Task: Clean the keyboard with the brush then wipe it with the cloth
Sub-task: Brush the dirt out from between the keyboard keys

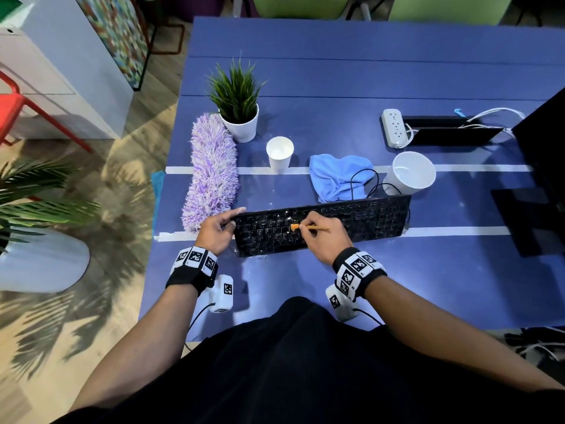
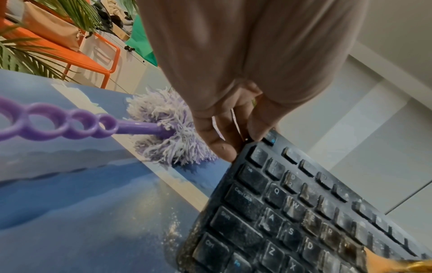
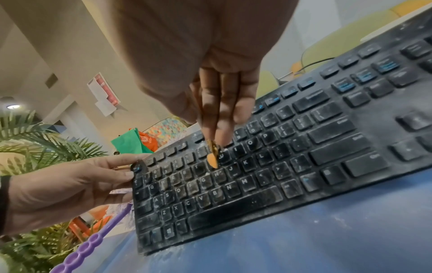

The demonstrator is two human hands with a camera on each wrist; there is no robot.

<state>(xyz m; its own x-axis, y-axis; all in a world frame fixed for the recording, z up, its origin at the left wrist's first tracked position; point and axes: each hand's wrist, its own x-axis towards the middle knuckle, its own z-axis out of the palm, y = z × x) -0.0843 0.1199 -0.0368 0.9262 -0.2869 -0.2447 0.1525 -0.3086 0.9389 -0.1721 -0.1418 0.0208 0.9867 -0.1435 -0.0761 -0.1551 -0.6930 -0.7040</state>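
Blue table (image 1: 351, 71) carries the work; the dusty black full-size keyboard (image 1: 351, 221) lies near its front edge, long axis left to right, pale grit over the keys and a little spilled at its near left corner; step in hand, by my reading, is the brushing, first of two. Fluffy purple-and-white duster (image 1: 214, 169) lies just left of the keyboard, unused; crumpled light-blue cloth (image 1: 336, 175) sits just beyond the far edge, partly under the black cable, not yet taken up. Left hand (image 1: 215, 229) pinches the keyboard's far left corner between thumb and fingers, steadying it; right hand (image 1: 325, 237) clenched round the thin wooden-handled brush (image 1: 308, 228), orange bristles down on the middle letter keys near H and U. Next move, as I judge: sweep row by row rightward, light pressure, grit pushed off the edge; right half looks untouched.

Hard to read: most of the brush handle hidden inside the fingers in the right wrist view; brush blurred at the corner of the left wrist view; debris between keys too fine to judge.
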